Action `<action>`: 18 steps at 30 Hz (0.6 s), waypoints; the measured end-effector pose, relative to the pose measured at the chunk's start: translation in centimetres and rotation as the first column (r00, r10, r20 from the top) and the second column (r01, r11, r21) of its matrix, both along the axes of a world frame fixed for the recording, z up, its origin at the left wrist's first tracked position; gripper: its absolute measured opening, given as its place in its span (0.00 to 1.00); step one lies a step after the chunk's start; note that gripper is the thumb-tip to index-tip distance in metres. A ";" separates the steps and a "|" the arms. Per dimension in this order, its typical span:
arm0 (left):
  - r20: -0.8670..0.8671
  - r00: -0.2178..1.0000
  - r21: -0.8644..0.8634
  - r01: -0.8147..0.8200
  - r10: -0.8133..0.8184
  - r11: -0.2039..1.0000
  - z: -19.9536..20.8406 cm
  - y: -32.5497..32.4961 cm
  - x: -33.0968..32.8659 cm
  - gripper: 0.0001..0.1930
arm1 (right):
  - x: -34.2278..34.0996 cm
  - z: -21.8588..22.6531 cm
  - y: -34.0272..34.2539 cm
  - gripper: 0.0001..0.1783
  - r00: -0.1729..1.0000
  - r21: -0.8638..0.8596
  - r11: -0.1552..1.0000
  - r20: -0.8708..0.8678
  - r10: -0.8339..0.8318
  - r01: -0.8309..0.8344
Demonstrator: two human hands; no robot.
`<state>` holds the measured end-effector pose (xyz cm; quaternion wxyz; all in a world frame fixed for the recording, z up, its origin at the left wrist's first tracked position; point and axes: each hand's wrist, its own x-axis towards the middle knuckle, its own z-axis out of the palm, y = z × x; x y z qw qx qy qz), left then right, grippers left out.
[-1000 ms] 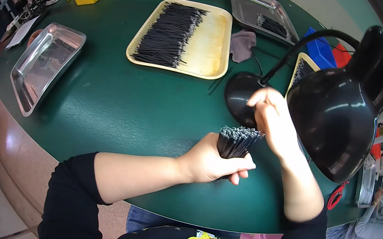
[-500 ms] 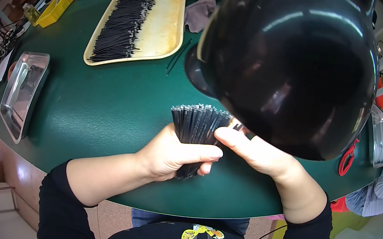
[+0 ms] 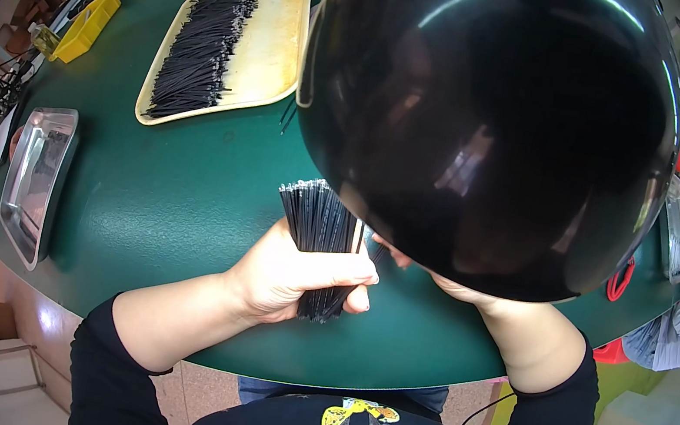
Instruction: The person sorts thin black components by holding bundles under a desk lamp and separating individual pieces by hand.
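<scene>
Bundle of thin black sticks stands upright near table's 6 o'clock edge, left hand wrapped tight around its lower half, right hand at 3 o'clock mostly hidden under black lamp shade, grip can't tell, yellow tray of sticks at 11 o'clock, metal tray at 9 o'clock.

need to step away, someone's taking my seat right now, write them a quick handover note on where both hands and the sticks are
Left hand: closed around a bundle of thin black sticks, held upright above the green table.
Right hand: mostly hidden under the black lamp shade; fingers reach the bundle's right side, grip unclear.
Done: many black sticks lie spread on the yellow tray further back.
Left: the bundle in hand is not yet laid down. A metal tray sits at the left edge, its contents unclear.
</scene>
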<state>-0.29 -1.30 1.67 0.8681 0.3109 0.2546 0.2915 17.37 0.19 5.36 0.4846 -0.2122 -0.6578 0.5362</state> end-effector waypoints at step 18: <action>-0.127 0.969 0.430 -0.140 0.213 0.892 0.0 -0.3 0.2 0.02 | 0.7 -4.1 -0.8 0.23 0.951 0.249 0.919 -0.047 -0.305 0.306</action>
